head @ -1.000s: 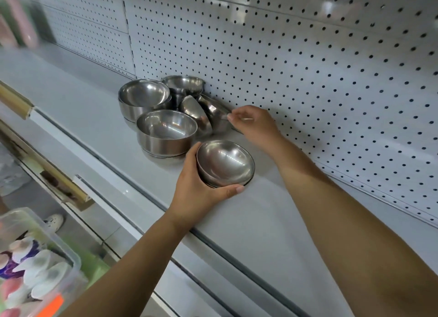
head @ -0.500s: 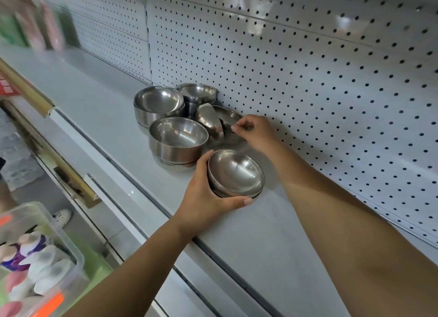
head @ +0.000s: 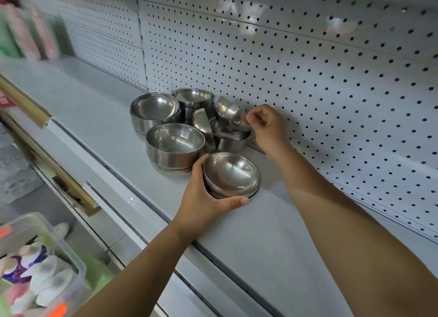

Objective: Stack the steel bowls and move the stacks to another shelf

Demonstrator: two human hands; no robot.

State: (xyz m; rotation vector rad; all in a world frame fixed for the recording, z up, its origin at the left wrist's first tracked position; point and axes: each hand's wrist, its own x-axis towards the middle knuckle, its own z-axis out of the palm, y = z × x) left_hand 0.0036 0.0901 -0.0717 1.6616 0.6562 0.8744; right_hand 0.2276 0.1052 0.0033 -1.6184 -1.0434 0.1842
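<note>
A person's left hand (head: 201, 205) curls its fingers (head: 198, 167) round a low stack of steel bowls (head: 232, 174) on the grey shelf (head: 260, 240), while the right hand (head: 267, 127) pinches the rim of a tilted bowl (head: 227, 110) raised over other bowls (head: 175, 141) against the pegboard wall (head: 308, 67).

Bare forearms (head: 343, 222), left hand (head: 203, 205) and right hand (head: 267, 129), short thumbnail (head: 244, 201)

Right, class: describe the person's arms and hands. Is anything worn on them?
Nothing worn shows. The left hand and right hand are bare: no gloves, rings or watch. The left forearm and right forearm are bare too, with no sleeve in view.
</note>
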